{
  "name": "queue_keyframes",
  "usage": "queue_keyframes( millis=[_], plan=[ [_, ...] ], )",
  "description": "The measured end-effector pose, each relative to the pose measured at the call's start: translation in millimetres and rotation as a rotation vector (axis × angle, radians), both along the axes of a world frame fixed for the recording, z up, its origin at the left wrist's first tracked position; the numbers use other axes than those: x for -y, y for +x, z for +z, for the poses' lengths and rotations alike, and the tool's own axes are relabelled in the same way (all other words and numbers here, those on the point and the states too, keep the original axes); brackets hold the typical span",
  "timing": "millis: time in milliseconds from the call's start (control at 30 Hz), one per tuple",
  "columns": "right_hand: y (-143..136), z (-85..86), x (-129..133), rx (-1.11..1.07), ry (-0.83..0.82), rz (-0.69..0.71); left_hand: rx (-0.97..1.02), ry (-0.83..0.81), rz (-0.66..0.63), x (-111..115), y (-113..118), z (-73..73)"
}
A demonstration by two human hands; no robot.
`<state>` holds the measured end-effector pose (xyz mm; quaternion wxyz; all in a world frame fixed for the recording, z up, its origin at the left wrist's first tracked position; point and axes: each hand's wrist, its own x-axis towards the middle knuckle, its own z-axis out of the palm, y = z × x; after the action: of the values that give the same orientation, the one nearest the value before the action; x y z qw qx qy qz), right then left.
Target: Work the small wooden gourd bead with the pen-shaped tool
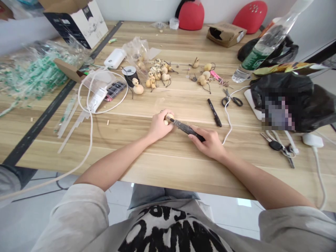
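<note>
Tabletop lies beneath; left hand holds pale gourd.

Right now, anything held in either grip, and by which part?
Left grip: small pale gourd, in the fingers, exact contact hidden. Right grip: dark pen-shaped tool, by its rear part.

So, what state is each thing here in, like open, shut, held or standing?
Small gourd: held in the left hand
Dark tool: in the right hand, tip at the gourd; on or off unclear
Scissors: lying, handles spread apart
Black marker: lying, looks capped
Printed box: top open
Brown carton: lying, end open
Water bottle: standing
Cord spool: upright
</note>
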<state>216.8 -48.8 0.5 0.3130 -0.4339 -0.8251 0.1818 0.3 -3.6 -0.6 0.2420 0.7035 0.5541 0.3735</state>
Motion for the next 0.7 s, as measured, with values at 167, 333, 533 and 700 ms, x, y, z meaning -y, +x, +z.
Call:
queue_keyframes(
  millis=[167, 333, 533, 700],
  plan=[
    [-0.2, 0.6, 0.0, -0.019, -0.01, -0.019, -0.01, 0.002, 0.008, 0.4, 0.6, 0.0],
    [0.0, -0.3, 0.5, 0.001, 0.003, 0.005, -0.006, -0.003, -0.004, 0.3, 0.3, 0.3],
    [-0.7, 2.0, 0.5, -0.02, -0.023, -0.021, -0.005, 0.014, 0.0, 0.6, 0.3, 0.6],
    [-1.0, 2.9, 0.4, -0.038, -0.037, -0.02, -0.002, 0.017, -0.001, 0.3, 0.6, -0.2]
  ],
)
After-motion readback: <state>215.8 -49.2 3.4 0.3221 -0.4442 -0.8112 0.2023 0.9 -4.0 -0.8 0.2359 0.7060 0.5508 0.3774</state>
